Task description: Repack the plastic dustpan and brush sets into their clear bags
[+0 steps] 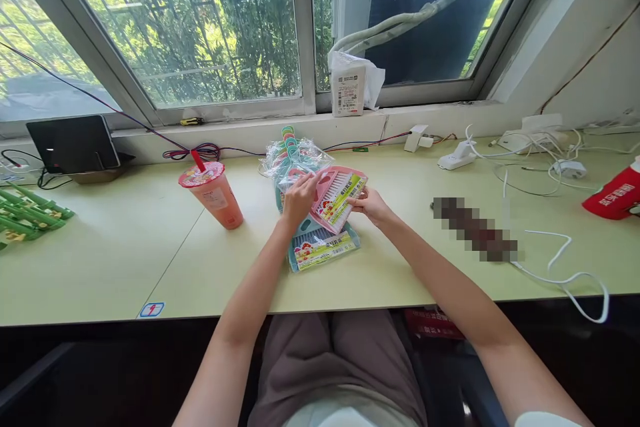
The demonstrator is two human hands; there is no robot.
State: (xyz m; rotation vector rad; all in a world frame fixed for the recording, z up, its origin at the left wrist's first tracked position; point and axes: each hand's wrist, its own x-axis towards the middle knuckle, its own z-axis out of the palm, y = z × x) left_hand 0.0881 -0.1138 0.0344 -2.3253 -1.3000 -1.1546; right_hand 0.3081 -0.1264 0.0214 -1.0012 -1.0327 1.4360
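A pink mini dustpan-and-brush set (340, 197) in clear packaging with a yellow-green label lies tilted over similar blue-green sets. My right hand (371, 207) pinches its right edge by the label. My left hand (300, 197) rests on the plastic at its left side, fingers bent; whether they grip the wrap or only press on it is hard to tell. Beneath, a blue-green dustpan-and-brush set (325, 247) lies on the table, its label facing up. Several handles (289, 140) in crinkled wrap point toward the window.
A drink cup (215, 193) with a red straw stands left of the sets. A tablet (75, 143) and green bamboo-like stalks (30, 213) are farther left. To the right lie a blurred object (475, 230), white cables (575, 280), a power strip (456, 155) and a red item (613, 195).
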